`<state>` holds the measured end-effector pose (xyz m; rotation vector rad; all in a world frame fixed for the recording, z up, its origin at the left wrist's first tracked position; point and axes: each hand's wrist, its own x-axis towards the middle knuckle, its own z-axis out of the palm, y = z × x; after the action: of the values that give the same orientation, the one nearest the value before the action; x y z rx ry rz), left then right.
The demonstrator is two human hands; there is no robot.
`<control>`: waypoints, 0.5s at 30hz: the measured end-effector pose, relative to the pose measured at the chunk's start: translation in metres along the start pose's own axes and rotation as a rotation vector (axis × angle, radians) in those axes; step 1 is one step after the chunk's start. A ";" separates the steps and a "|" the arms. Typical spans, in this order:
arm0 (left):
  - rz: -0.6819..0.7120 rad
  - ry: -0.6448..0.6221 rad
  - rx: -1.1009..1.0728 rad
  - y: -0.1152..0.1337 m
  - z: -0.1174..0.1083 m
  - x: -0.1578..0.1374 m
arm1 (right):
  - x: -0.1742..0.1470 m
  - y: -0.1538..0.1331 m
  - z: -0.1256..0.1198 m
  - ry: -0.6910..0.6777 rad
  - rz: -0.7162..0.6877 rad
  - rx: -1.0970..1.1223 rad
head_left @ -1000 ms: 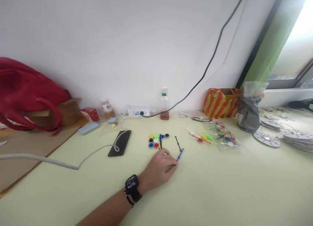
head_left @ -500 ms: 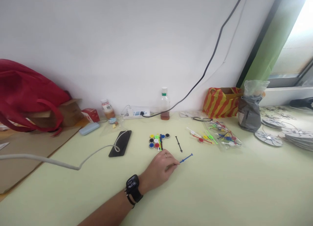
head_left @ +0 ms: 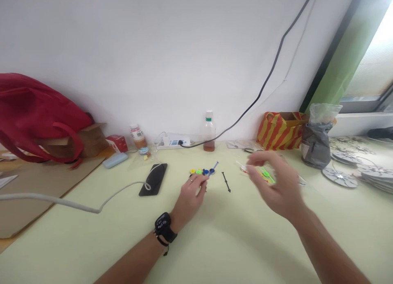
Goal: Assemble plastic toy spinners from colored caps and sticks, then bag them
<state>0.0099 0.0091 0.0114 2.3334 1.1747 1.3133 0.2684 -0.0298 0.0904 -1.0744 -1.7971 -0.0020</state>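
My left hand point(head_left: 190, 196), wearing a ring and a black watch, is closed on a slim blue plastic arrow point(head_left: 214, 168) that points up and to the right. Just beyond its fingers lie small round plastic pieces, among them a yellow piece point(head_left: 192, 171) and a blue piece point(head_left: 211, 171); the hand hides others. A black plastic arrow point(head_left: 226, 181) rests on the table between my hands. Raised over the right side, my right hand point(head_left: 278, 188) is smeared by motion, thumb and fingers apart with nothing visible between them. Behind it, green arrow parts point(head_left: 266, 174) are partly covered.
A black phone point(head_left: 153, 180) with a pale cable point(head_left: 123, 194) lies left. Along the wall stand a clear bottle point(head_left: 209, 132), a power strip point(head_left: 176, 142) and a striped bag point(head_left: 281, 130). Grey discs point(head_left: 339, 176) are at the right, a red bag point(head_left: 37, 116) far left.
My left hand has moved left and away from me with the blue arrow, now by the round pieces. My right hand has come into view on the right.
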 end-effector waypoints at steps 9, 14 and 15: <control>-0.185 0.095 0.138 -0.031 -0.010 0.011 | -0.027 0.049 0.065 -0.687 0.002 -0.184; -0.178 0.056 0.135 -0.030 -0.009 0.011 | -0.031 0.053 0.066 -0.692 0.002 -0.159; -0.175 0.053 0.136 -0.030 -0.009 0.011 | -0.031 0.055 0.066 -0.685 0.009 -0.159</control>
<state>-0.0102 0.0348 0.0074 2.2362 1.4919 1.2783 0.2592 0.0125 0.0097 -1.2947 -2.4320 0.2609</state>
